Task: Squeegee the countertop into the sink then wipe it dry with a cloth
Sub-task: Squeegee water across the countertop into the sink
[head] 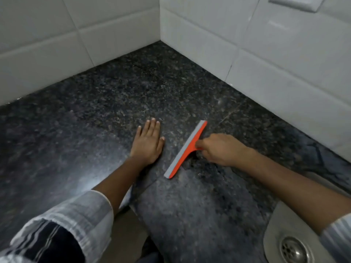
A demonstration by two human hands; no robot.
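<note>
An orange squeegee with a grey rubber blade lies slanted on the dark speckled granite countertop, blade edge down on the stone. My right hand is closed around its short handle from the right side. My left hand rests flat on the counter just left of the squeegee, fingers spread and pointing toward the corner. The steel sink with its round drain sits at the lower right, partly covered by my right forearm. No cloth is in view.
White tiled walls meet in a corner behind the counter. A white switch plate is on the right wall at the top. The counter's front edge runs near my left sleeve at the bottom, with floor below.
</note>
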